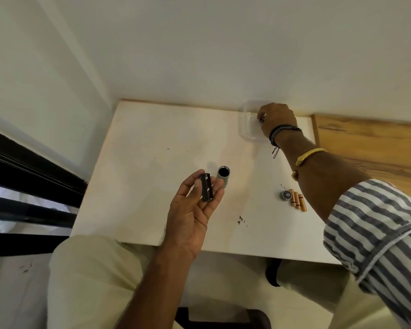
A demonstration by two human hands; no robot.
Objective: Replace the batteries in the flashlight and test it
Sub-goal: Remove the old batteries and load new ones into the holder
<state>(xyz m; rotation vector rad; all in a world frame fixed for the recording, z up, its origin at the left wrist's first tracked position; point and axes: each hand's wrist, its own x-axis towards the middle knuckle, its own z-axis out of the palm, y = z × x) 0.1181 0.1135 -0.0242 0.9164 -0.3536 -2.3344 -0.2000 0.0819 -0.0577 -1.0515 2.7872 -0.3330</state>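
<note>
My left hand (pixel 192 210) holds a black battery holder (pixel 206 187) between thumb and fingers, above the white table (pixel 152 167). Just beyond it the silver flashlight body (pixel 223 177) stands upright with its open dark end facing up. My right hand (pixel 277 117) reaches into a clear plastic container (pixel 244 124) at the table's far edge and pinches a small dark object that I cannot identify. Three copper-coloured batteries (pixel 298 202) lie side by side near my right forearm, with the flashlight's end cap (pixel 285 194) next to them.
A wall rises right behind the table. A wooden surface (pixel 370 143) adjoins the table on the right. Dark window bars (pixel 29 186) run along the left. Small dark specks (pixel 240 219) lie on the tabletop near the front. My knees are under the front edge.
</note>
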